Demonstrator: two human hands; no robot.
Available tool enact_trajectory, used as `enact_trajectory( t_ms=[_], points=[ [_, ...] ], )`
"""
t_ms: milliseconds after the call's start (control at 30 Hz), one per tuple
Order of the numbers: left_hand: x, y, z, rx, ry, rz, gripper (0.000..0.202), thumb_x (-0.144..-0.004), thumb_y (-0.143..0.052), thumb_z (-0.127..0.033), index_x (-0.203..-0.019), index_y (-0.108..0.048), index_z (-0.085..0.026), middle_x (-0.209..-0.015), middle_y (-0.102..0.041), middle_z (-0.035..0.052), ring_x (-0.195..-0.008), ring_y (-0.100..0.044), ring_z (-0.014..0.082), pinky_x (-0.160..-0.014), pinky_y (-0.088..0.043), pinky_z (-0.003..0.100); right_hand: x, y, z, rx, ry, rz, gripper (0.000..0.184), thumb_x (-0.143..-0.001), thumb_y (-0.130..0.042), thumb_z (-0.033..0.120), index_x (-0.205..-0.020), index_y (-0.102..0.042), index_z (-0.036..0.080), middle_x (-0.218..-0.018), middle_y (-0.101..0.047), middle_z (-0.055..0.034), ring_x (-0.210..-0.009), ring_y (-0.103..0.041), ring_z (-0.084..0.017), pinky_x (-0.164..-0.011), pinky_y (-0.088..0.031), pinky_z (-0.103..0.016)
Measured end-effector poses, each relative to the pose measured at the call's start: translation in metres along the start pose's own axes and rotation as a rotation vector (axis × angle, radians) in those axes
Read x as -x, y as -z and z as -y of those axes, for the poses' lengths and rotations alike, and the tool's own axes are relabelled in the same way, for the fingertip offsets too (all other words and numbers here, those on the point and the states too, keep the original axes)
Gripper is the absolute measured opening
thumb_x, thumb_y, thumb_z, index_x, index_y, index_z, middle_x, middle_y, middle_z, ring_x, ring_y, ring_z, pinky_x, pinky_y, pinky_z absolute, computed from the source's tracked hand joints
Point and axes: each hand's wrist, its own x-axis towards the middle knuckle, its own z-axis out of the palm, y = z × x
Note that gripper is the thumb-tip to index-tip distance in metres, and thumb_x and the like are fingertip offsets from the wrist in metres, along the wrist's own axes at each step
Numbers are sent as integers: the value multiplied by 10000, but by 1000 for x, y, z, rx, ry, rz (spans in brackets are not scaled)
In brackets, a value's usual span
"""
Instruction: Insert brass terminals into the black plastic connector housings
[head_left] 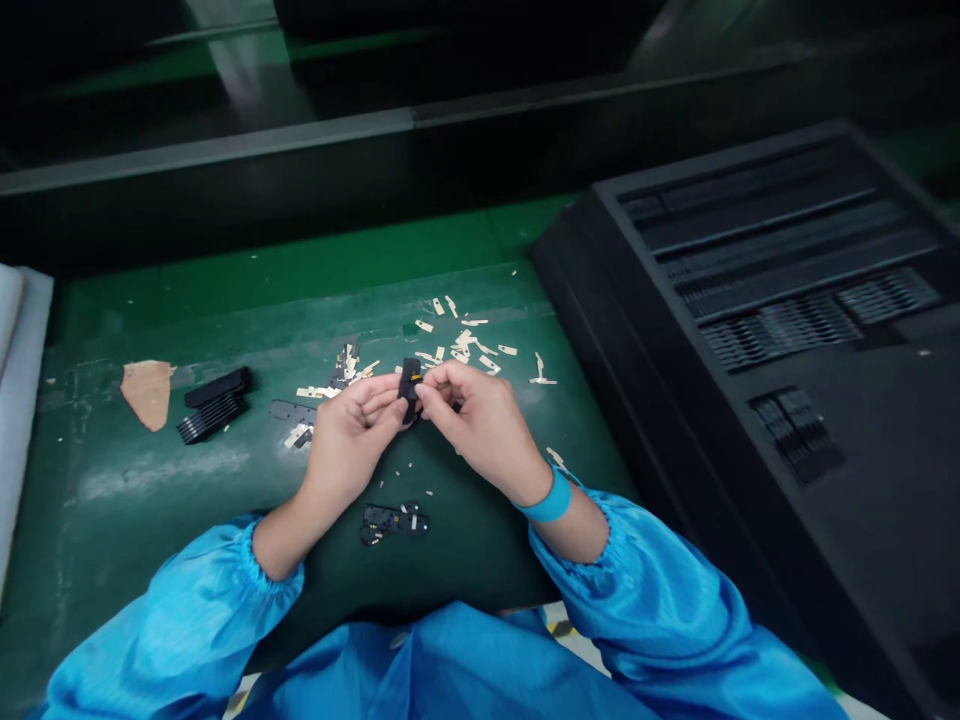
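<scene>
My left hand [352, 430] grips a small black plastic part [409, 382] upright between thumb and fingers. My right hand [476, 415] pinches at the same part from the right, its thumb and forefinger closed near a small yellow-gold spot; whether they hold a separate small piece cannot be made out. Below both hands a black circuit-board-like part [394, 522] lies on the green mat. Pale, thin tab-like strips [465, 345] are scattered beyond my right hand. Another pile of pale strips and dark bits [345, 370] lies beyond my left hand.
A large black slotted tray [862, 400] with rows of thin parts stands at the right. On the left are a stack of black parts [214, 405], a brown paper-like scrap [148, 393] and a white foam edge [22, 350]. A dark ledge [300, 150] runs along the back.
</scene>
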Motion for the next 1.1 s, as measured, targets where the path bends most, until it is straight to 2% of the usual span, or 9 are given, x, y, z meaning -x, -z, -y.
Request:
enact_trajectory(
  t_ms=[467, 700, 1100],
  points=[
    [1, -1, -5, -16, 18, 2, 333, -815, -820, -355, -1092, -766, -178, -1099, -807, 86, -927, -783, 201, -788, -656, 270, 0, 0, 1, 11, -24, 4, 115, -935, -589, 264, -833, -609, 214, -740, -683, 1, -676, -641, -144, -659, -498, -270],
    [3, -3, -6, -34, 4, 4, 387, -809, -817, -396, -1106, -743, -159, -1086, -804, 106, -965, -778, 231, -895, -646, 351, 0, 0, 2, 3, -35, -2, 94, -912, -606, 241, -822, -617, 216, -740, -688, 3, -675, -648, -142, -655, -502, -268],
    [5, -3, -6, -47, -2, 8, 377, -821, -810, -370, -1114, -730, -147, -1075, -805, 101, -958, -776, 215, -937, -630, 355, -1, 1, 2, -49, -51, 17, 83, -889, -614, 243, -819, -634, 203, -725, -693, 5, -640, -645, -132, -631, -498, -264]
  ],
)
